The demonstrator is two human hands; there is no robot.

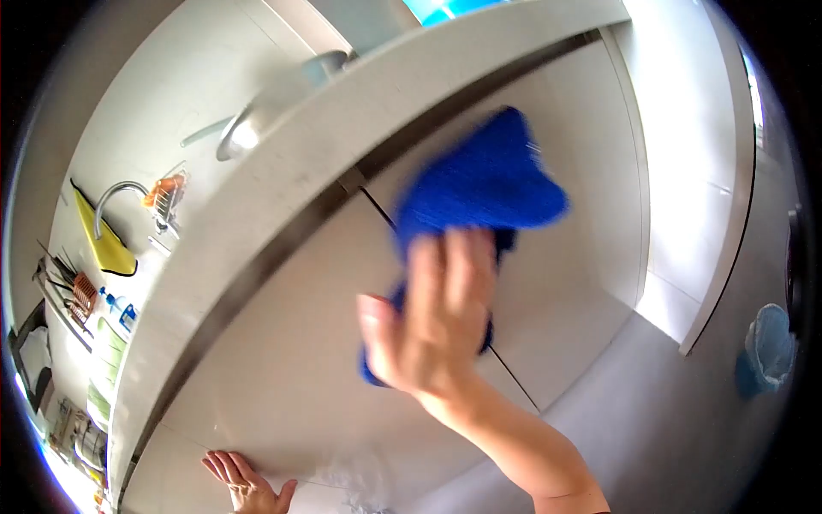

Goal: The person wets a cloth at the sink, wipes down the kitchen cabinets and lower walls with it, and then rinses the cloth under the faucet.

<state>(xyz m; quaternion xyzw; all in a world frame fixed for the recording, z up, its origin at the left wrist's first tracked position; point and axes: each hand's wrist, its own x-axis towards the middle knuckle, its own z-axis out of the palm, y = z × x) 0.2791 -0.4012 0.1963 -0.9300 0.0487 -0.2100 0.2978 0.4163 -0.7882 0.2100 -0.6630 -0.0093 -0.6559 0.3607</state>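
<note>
My right hand (441, 317) presses a blue cloth (484, 184) against the pale cabinet doors (282, 360), close to the seam between two of them. The fingers lie over the cloth, whose upper part folds out beyond the fingertips. Hand and cloth are slightly smeared by motion. At the lower left, my left hand (248, 488) rests with its fingers apart on a pale cabinet front, holding nothing.
Above the doors runs a light countertop edge (282, 163). On the counter are a curved faucet (120, 193), a yellow cloth (104, 236), a blue-capped bottle (120, 308) and a metal lid (235, 137). A lined bin (766, 351) stands on the grey floor (634, 411) at right.
</note>
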